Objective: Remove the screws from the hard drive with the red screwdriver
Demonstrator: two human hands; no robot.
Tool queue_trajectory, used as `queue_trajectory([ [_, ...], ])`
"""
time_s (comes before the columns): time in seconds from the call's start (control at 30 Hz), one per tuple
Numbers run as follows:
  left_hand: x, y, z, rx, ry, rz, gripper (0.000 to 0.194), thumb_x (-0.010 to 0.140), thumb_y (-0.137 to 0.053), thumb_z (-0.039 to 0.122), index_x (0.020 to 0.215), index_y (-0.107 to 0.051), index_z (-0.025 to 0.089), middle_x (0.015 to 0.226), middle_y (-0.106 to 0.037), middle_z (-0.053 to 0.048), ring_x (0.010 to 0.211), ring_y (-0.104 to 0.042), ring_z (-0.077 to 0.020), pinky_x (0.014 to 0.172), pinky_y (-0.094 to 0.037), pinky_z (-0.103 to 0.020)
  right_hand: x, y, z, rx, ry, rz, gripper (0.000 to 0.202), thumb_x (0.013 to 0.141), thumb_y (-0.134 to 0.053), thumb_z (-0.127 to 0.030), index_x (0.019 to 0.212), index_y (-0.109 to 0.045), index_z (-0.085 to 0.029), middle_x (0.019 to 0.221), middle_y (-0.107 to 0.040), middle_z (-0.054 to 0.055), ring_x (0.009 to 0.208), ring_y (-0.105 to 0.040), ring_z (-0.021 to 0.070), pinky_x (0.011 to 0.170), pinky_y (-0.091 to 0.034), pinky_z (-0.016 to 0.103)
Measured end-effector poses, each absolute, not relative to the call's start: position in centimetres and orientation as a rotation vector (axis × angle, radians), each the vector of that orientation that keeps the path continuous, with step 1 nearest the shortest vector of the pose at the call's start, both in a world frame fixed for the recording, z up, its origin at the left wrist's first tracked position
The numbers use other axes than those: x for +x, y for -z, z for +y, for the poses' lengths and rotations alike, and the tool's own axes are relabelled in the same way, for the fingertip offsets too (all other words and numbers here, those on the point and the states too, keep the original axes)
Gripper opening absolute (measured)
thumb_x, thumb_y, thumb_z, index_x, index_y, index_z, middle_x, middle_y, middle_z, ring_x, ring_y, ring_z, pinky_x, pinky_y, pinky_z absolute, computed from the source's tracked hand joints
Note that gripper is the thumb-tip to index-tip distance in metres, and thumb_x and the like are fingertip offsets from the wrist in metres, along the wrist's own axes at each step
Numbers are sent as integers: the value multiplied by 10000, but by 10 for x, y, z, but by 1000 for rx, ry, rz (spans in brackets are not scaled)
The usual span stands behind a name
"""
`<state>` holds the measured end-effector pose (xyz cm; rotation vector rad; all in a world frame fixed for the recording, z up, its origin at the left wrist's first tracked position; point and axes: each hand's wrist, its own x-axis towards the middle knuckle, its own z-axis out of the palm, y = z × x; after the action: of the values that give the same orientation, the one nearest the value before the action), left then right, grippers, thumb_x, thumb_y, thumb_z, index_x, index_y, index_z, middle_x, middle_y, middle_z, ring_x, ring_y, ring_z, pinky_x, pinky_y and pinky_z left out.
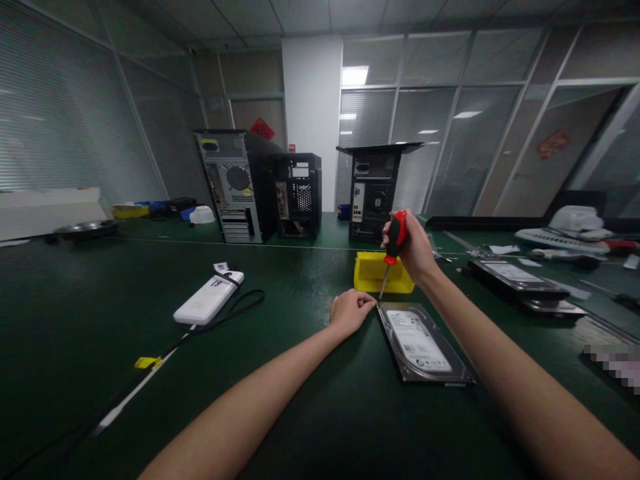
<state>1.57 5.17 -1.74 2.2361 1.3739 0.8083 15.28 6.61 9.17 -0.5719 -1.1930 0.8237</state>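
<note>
A hard drive (420, 340) with a white label lies flat on the green table (300, 413). My right hand (413, 247) is wrapped round the red and black handle of a screwdriver (397, 237), whose shaft slants down to the drive's far left corner. Beside that corner rests my left hand (351, 311), its fingers closed near the screwdriver's tip; whatever they may pinch is too small to make out. Just behind the drive stands a yellow bin (383, 272).
Three computer cases (235, 187) stand at the back. A white power bank (210, 298) with a cable lies at the left. More hard drives (517, 277) are stacked at the right, near a white keyboard (560, 241). A metal dish (87, 230) sits at the far left.
</note>
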Motion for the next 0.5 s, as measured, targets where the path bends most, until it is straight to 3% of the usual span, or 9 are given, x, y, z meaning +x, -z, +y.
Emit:
queue_trajectory([
  [0.2, 16, 14, 50, 2241, -770, 1387, 259, 838, -516, 388, 962, -716, 279, 876, -686, -5, 810, -606, -154, 699, -429, -228, 152, -88, 70, -613, -733, -1161, 453, 640, -731, -449, 868, -391, -253, 655, -542, -92, 475, -492, 59, 466, -455, 188],
  [0.5, 16, 16, 52, 2237, -794, 1378, 249, 830, -523, 375, 947, -719, 275, 871, -688, -1, 799, -605, -155, 713, -428, -235, 153, -89, 66, -548, -910, -1178, 384, 733, -593, -544, 919, -542, -212, 727, -551, -32, 544, -512, 72, 507, -475, 212],
])
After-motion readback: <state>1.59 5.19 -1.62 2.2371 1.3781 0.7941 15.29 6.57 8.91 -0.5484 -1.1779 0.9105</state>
